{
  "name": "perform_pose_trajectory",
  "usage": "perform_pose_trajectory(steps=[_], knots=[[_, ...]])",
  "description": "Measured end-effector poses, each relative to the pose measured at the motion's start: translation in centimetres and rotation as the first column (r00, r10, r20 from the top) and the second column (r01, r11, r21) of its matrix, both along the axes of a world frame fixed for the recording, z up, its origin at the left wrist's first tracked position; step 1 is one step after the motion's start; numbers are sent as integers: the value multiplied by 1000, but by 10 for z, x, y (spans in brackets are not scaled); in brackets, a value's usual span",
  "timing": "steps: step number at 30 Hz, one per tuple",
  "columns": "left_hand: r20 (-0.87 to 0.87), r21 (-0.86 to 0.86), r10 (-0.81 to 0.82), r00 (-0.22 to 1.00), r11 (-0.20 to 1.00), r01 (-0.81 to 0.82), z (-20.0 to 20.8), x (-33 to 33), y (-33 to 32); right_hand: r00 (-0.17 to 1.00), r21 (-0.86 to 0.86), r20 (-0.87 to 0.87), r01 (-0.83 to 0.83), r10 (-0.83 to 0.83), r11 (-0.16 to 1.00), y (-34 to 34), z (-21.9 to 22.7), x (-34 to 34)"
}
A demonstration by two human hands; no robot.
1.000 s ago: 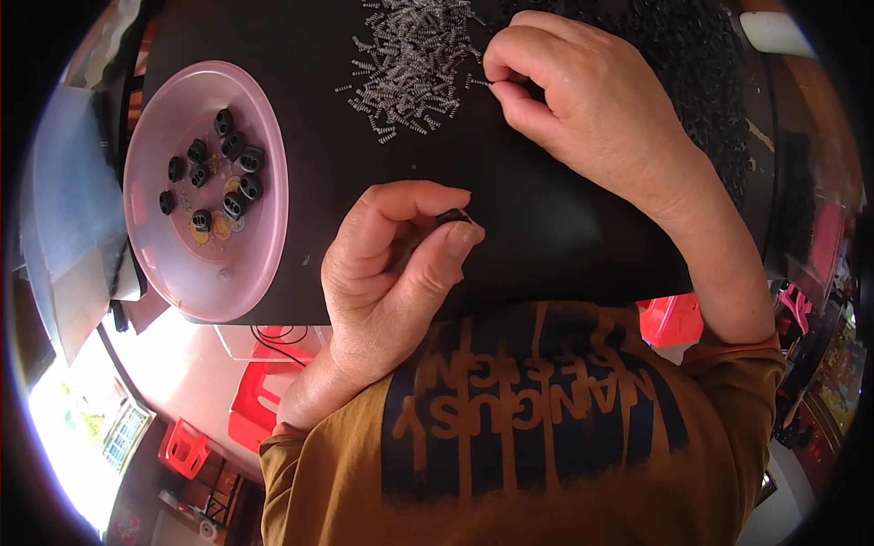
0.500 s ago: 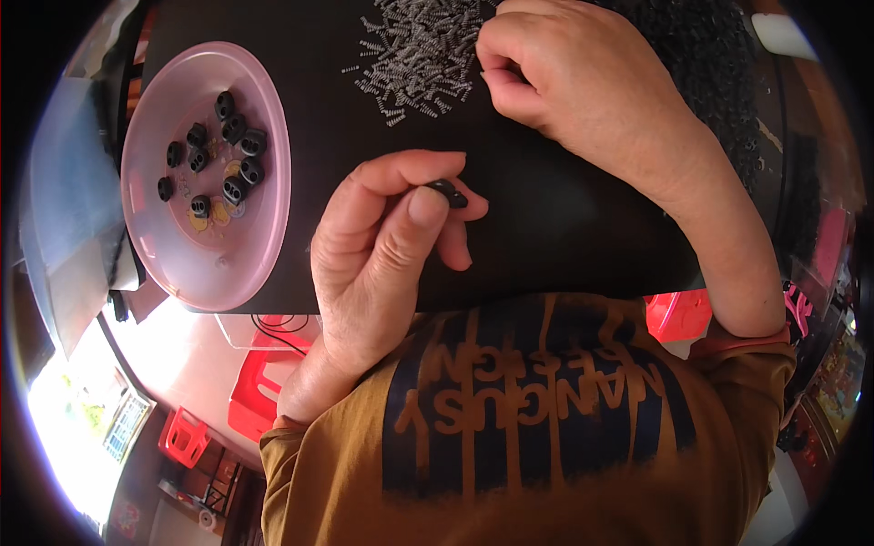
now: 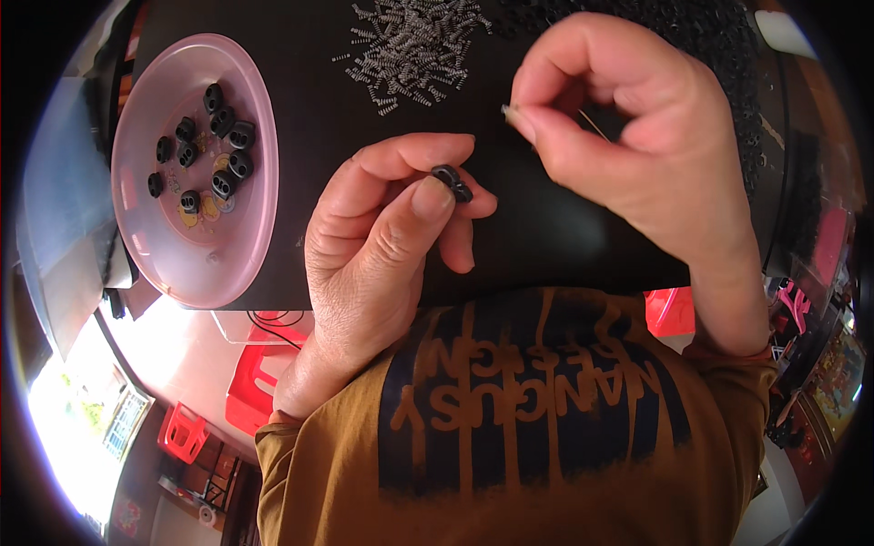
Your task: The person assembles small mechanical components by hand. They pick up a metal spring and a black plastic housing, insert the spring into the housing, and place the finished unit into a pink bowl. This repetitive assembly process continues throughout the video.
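My left hand (image 3: 378,232), over the table's near part, pinches a black two-hole cord lock (image 3: 452,183) between thumb and fingers. The holes face up toward me. To its right and a little farther off, my right hand (image 3: 637,127) is closed in a pinch. A tiny grey spring (image 3: 506,110) pokes out at its thumb and index tips, mostly hidden by them. A thin pale line shows inside the curl of its fingers; I cannot make out what it is. Beyond both hands lies a heap of small metal springs (image 3: 414,45).
A pink translucent plastic bowl (image 3: 259,196) at the left holds several black cord locks (image 3: 240,136). Many small black parts (image 3: 710,55) spread across the dark table (image 3: 537,255) at the far right. Red stools (image 3: 185,434) stand on the floor at lower left.
My right hand has come back from the spring heap toward me and turned, a spring at its fingertips. The cord lock in my left hand has tilted, showing its holes.
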State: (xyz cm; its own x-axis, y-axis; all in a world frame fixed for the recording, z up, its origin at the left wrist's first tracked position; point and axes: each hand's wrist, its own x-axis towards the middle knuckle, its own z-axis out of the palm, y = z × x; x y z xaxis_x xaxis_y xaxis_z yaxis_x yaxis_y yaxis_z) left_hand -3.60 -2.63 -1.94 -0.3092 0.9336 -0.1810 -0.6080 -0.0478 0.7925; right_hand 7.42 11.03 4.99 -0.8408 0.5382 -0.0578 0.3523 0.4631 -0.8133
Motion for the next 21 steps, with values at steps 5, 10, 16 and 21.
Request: perform_pose_trajectory(steps=[5,10,16,21], knots=[[-127,-74,18,992,997,-27,7,5,5,937,-377,-305,44,-169,925,-19,-32,16],[-199,-68,16,980,997,-30,9,6,8,904,-476,-348,59,-249,878,-28,-36,21],[-291,-69,38,956,996,-60,11,7,5,947,-506,-266,21,-179,862,-21,-26,17],[-242,87,2,970,996,20,4,2,2,978,-408,-197,-26,-61,913,-16,-25,20]])
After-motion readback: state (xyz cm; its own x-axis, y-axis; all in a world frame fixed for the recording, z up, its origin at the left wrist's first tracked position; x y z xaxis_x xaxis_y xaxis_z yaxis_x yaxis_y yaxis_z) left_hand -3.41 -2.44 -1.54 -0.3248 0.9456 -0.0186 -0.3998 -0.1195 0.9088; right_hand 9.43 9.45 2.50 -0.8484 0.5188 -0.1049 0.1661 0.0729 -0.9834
